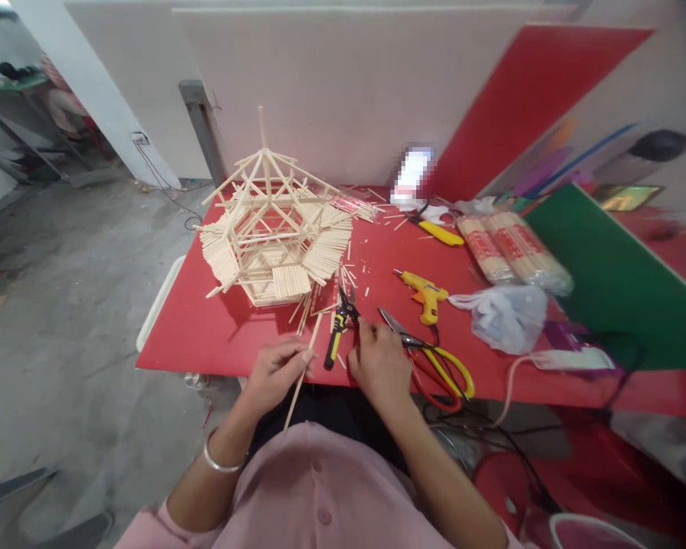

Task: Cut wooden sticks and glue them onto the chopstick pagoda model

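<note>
My left hand [277, 374] is closed on a thin wooden stick [293, 400] that slants from the table edge toward my lap. Beside it, my right hand [382, 362] has its fingers curled at the handle of the black and yellow pliers [337, 335], whose jaws point away from me. Just ahead stands a pavilion-like model [268, 229] made of pale sticks, with a pointed roof frame and fanned stick panels at its sides. Loose sticks [304, 309] lie between the model and the pliers.
Right of my right hand lie large scissors [446, 370] with red and yellow handles, a yellow glue gun [426, 296] and a plastic bag [506, 316]. Farther back are wrapped stick bundles [514, 252], a yellow-handled cutter [441, 232] and a lit phone [412, 175]. Cables hang at the red table's [177, 335] front edge.
</note>
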{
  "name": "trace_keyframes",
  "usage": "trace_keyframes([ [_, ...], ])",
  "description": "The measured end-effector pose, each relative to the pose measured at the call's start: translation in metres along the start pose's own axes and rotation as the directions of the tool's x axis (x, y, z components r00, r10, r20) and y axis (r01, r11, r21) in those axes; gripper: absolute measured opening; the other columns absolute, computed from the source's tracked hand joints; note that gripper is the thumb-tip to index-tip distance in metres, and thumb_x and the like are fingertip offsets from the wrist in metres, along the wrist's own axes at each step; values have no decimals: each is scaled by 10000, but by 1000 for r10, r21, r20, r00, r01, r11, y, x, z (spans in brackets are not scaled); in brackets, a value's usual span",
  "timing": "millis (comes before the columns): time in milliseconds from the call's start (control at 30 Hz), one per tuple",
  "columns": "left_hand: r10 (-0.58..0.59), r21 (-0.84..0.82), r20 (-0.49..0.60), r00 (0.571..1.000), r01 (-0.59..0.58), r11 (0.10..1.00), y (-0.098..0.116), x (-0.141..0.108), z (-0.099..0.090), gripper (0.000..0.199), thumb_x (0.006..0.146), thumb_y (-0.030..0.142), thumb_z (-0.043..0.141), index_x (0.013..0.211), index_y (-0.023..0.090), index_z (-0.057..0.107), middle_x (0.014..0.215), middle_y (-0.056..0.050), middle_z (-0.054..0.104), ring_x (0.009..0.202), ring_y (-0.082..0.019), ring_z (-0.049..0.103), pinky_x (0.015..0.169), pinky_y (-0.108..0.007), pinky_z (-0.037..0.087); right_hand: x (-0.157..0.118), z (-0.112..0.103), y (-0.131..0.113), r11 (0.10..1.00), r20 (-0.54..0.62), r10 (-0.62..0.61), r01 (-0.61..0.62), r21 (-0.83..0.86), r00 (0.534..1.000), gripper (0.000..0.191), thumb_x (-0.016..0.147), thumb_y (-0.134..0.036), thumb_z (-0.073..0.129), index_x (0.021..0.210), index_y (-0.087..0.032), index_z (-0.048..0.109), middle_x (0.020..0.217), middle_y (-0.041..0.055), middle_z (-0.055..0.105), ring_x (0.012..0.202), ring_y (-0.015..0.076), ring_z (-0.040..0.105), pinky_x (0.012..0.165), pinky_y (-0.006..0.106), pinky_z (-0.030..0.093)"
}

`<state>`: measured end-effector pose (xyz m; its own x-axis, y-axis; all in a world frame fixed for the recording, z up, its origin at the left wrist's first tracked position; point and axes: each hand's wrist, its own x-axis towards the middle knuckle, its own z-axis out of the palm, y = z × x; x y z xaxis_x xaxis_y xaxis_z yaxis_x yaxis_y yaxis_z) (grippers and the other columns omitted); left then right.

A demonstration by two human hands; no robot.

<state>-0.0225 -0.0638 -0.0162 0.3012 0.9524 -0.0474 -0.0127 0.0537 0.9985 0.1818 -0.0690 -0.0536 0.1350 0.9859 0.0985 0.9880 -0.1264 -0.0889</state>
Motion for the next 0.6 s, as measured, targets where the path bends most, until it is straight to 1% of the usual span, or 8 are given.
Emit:
trace_keyframes([
  [67,-116,-76,-5,993,116,990,-5,7,12,349,814,475,632,751,134,677,629,-41,633,563,-141,622,507,-228,510,6,-2,-1,992,68,97,-102,79,993,489,867,-207,445,1329,-66,519,1046,226,596,979,355,581,734,415,473],
  [133,-173,-113,-19,985,169,979,-9,13,22,378,784,508,648,753,131,660,602,-34,618,538,-144,629,481,-226,518,11,-2,2,972,108,150,-167,166,983,443,878,-218,430,1265,-43,558,970,234,610,908,341,610,729,427,473],
  [233,-174,-89,-47,984,169,982,-10,21,32,413,717,533,693,719,121,664,760,-59,631,524,-122,616,396,-204,489,11,0,13,934,112,139,-168,314,984,352,882,-244,432,1116,-70,629,936,210,632,860,293,628,780,424,479],
  [333,-211,-84,-22,977,208,974,-11,24,40,405,665,511,735,708,112,681,921,-92,632,552,-108,611,335,-170,427,2,5,26,833,68,111,-130,538,992,349,894,-300,407,1095,-124,631,1024,178,643,968,275,607,895,439,458],
  [400,-280,-155,72,957,288,945,-10,24,45,388,673,490,736,742,111,690,833,-83,644,558,-113,605,339,-157,399,-7,9,31,714,28,133,-115,690,991,395,896,-380,410,1145,-145,606,1117,164,632,1069,277,566,958,451,427],
  [467,-317,-242,176,932,354,903,-4,22,48,371,691,477,727,748,112,685,677,-55,628,516,-102,569,355,-154,374,-16,14,31,558,23,188,-126,820,982,467,889,-475,428,1204,-159,568,1124,144,632,1057,264,563,927,433,445],
  [533,-303,-297,214,929,357,885,7,19,50,353,705,468,720,729,119,673,567,-24,592,442,-75,502,359,-160,342,-20,19,28,371,63,240,-151,916,969,538,886,-553,432,1258,-173,518,1005,102,647,899,222,590,794,377,484],
  [600,-246,-302,177,953,291,908,22,16,50,333,727,459,708,714,129,669,526,-1,565,395,-57,450,350,-164,312,-20,23,25,170,117,257,-164,972,959,574,887,-598,419,1296,-198,461,898,45,629,747,169,566,682,312,473],
])
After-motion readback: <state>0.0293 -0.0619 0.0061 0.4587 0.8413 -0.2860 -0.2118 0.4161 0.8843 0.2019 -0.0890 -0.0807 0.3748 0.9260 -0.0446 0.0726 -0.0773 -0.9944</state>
